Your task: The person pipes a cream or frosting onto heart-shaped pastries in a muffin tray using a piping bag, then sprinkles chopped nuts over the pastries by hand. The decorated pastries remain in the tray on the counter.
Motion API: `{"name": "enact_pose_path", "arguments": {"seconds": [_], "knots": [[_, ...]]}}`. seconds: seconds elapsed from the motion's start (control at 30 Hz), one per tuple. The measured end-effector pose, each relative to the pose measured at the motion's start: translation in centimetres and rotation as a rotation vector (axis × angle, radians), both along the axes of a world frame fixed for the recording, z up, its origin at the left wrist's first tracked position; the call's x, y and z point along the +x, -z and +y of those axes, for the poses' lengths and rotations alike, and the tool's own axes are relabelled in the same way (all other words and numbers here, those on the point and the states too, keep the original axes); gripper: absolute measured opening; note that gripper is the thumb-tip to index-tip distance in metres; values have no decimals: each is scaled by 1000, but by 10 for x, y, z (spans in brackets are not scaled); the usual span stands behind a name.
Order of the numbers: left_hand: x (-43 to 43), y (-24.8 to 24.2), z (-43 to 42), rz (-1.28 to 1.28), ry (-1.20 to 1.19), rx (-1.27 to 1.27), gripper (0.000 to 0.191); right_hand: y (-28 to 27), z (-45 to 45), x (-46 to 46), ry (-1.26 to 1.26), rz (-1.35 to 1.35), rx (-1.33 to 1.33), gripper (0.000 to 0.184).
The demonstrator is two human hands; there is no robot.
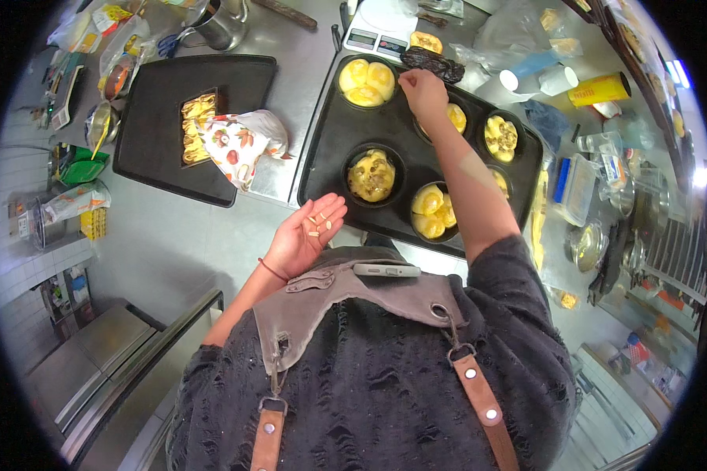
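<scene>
My left hand [307, 233] is palm up in front of the black baking tray [330, 168], and several small pale pieces, like almond slivers [313, 234], lie on it. With fingertips drawn together, my right hand [424, 93] hovers by the rim of a round tin of glazed dough balls [367, 82]; whether anything is pinched there is hidden. Beneath my right forearm sits another tin of glazed dough [456, 118], partly covered. Nearer me on the tray are a tin of dough with a crumbly topping [372, 175] and one of plain glazed balls [433, 211].
To the left, a dark tray [147, 123] bears a loaf tin of twisted dough [195, 132] and a printed bag [235, 144]. Behind the right tray are a white kitchen scale [380, 26] and a dark wrapped bundle [433, 63]. Paper cups [557, 80] stand at right.
</scene>
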State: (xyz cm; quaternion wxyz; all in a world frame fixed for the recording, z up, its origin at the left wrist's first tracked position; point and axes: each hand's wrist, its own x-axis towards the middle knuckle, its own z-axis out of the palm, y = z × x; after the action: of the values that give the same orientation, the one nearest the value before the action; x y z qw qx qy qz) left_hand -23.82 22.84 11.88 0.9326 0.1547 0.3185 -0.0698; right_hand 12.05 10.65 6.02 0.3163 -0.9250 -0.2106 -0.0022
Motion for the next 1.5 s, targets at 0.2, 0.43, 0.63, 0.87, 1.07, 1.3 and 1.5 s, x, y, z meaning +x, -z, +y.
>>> {"name": "enact_pose_path", "arguments": {"seconds": [0.2, 0.43, 0.63, 0.87, 1.07, 1.3, 1.5], "knots": [[30, 3, -13, -85, 149, -120, 53, -87, -88, -160, -435, -289, -85, 15], [61, 22, -59, -137, 488, -124, 51, -78, -109, -255, -460, -53, 74, 29], [64, 46, -85, -187, 713, -193, 43, -60, -149, -278, -323, -46, 112, 16], [68, 40, -90, -64, 691, -132, 40, -26, -197, -264, 430, 127, 291, 12], [62, 33, -76, 9, 618, 33, 35, 25, -231, -234, 465, 198, 59, 13], [61, 23, -74, -114, 664, 141, 35, -21, -222, -241, 482, 85, -80, 12], [70, 30, -90, -183, 817, 47, 39, -73, -181, -288, -19, 56, 67, 16]]}}
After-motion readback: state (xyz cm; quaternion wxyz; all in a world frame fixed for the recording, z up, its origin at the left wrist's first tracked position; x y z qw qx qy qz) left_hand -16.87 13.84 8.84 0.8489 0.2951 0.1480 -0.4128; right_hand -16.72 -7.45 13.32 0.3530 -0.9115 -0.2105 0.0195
